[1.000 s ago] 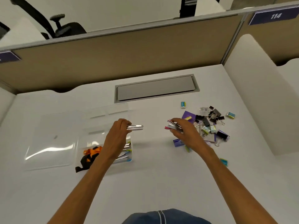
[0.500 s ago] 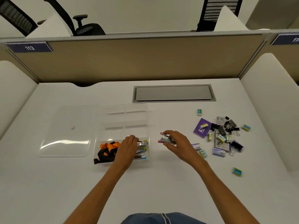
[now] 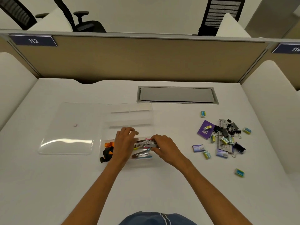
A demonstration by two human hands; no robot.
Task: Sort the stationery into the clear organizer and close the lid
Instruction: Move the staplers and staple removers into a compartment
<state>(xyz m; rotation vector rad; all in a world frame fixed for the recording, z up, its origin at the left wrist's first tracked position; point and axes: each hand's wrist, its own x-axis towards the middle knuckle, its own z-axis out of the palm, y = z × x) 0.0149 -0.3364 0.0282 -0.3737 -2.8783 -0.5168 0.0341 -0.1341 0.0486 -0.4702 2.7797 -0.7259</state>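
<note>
The clear organizer (image 3: 129,116) lies open on the white desk, its lid (image 3: 68,127) flat to its left. In its near compartments lie orange and black items (image 3: 108,150) and several small staplers (image 3: 141,155). My right hand (image 3: 164,147) holds a pink-and-silver stapler (image 3: 150,142) over the near right compartment. My left hand (image 3: 125,143) hovers over the same compartment, fingers spread, nothing gripped that I can see. A pile of binder clips (image 3: 228,129), staple boxes (image 3: 224,140) and a purple pad (image 3: 204,129) lies at the right.
A grey cable hatch (image 3: 177,95) is set into the desk behind the organizer. Loose staple boxes lie at the far right (image 3: 239,172) and near the hatch (image 3: 203,114). Beige partitions wall the desk at the back and sides.
My right hand has carried the pink stapler left from beside the organizer to over its near right compartment. My left hand has let go of the silver stapler into that compartment.
</note>
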